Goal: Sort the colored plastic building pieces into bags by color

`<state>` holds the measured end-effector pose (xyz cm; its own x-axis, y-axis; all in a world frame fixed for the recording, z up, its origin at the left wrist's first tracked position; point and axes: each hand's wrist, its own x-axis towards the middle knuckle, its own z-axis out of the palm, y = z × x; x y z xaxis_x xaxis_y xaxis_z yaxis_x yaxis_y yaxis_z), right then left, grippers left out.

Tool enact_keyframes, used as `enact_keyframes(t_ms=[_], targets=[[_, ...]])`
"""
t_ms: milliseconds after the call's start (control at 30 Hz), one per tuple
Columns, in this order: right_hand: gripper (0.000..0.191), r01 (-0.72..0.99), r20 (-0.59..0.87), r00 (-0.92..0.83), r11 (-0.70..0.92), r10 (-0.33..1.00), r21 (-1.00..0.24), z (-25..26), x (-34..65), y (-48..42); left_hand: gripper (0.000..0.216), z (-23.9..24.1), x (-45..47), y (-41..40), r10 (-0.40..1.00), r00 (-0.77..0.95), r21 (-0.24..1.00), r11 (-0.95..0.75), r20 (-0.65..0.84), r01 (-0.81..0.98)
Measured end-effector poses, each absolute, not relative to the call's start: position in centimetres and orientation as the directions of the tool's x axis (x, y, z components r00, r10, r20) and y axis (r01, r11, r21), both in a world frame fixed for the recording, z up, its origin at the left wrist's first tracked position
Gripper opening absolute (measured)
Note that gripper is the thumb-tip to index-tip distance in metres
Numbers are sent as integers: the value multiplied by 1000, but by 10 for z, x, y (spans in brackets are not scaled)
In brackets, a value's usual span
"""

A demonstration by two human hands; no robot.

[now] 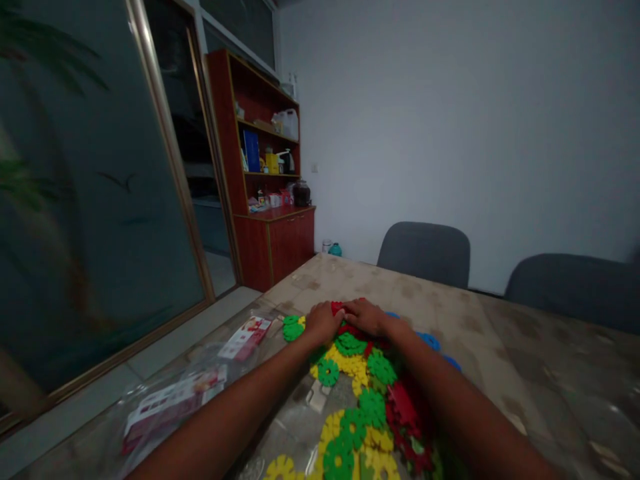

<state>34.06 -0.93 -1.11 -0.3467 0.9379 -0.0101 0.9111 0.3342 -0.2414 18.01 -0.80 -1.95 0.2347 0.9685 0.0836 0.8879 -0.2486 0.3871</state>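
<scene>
Both of my hands are at the far end of a spread of toothed plastic snowflake discs. My left hand (324, 323) lies over the pile with its fingers bent a little, touching the red discs (337, 307). Close beside it, my right hand (367, 317) reaches inward across more red discs, its fingers stretched to the left. The fingertips are partly hidden. Green discs (350, 343) and yellow discs (349, 363) lie just below the hands. Blue discs (429, 341) show beyond my right forearm, which covers part of the pile.
Clear plastic bags with printed cards (175, 397) lie on the table (480, 320) at left. A pale piece (317, 396) lies between my forearms. Two grey chairs (424, 251) stand behind the table. A red-brown cabinet (287, 240) and a sliding glass door (100, 200) are at left.
</scene>
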Motion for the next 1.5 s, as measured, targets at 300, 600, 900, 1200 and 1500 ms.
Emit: enact_keyframes(t_ms=[300, 600, 900, 1200, 1500], targets=[[32, 937, -86, -212, 177, 974, -299, 3, 370, -93, 25, -24, 204, -69, 901, 414, 481, -423, 131, 768], [30, 935, -110, -60, 17, 992, -356, 8, 393, -181, 28, -34, 237, -118, 792, 579, 565, -573, 194, 594], [29, 895, -37, 165, -166, 986, -414, 25, 464, -193, 28, 7, 219, -102, 693, 693, 504, -678, 196, 535], [34, 932, 91, 205, -166, 975, -322, -2, 440, -85, 32, 11, 129, -26, 926, 378, 123, -373, -21, 920], [36, 972, -16, -79, 74, 997, -222, -2, 372, -20, 32, -1, 137, -26, 911, 396, 97, -386, -119, 917]])
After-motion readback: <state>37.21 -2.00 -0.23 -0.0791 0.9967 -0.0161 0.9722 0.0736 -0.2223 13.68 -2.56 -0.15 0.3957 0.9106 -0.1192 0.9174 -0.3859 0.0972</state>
